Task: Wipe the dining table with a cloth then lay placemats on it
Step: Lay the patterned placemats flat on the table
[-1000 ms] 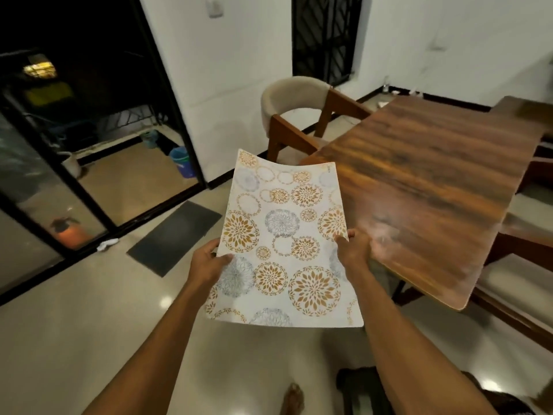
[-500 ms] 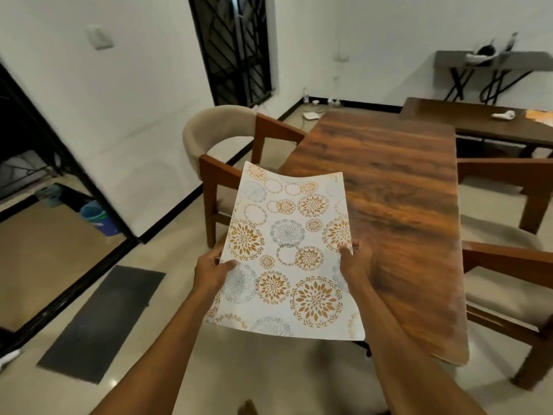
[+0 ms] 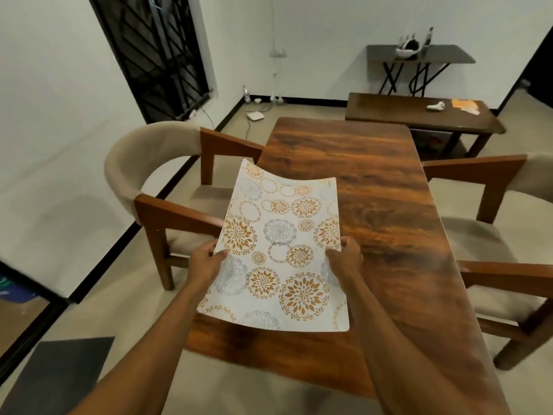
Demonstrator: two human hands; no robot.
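One white placemat (image 3: 281, 253), printed with orange and grey flower circles, is held in the air by two bare hands. The left hand (image 3: 206, 263) pinches its left edge and the right hand (image 3: 344, 259) pinches its right edge, thumbs on top and fingers curled beneath. The far end of the mat curves upward beyond the hands.

Under and ahead of both hands stretches one dark wooden dining table (image 3: 386, 205). Two beige-cushioned wooden armchairs flank it: one chair (image 3: 134, 181) out past the left hand, the other chair (image 3: 508, 235) out past the right hand.

Far beyond the right hand stands a second wooden table (image 3: 398, 112), bearing one small white object (image 3: 435, 106) and some orange sheets (image 3: 463, 105). Behind it, a black side table (image 3: 449, 53) carries a pale bowl (image 3: 407, 51); its contents cannot be made out. A dark floor mat (image 3: 59, 369) lies below the left forearm.
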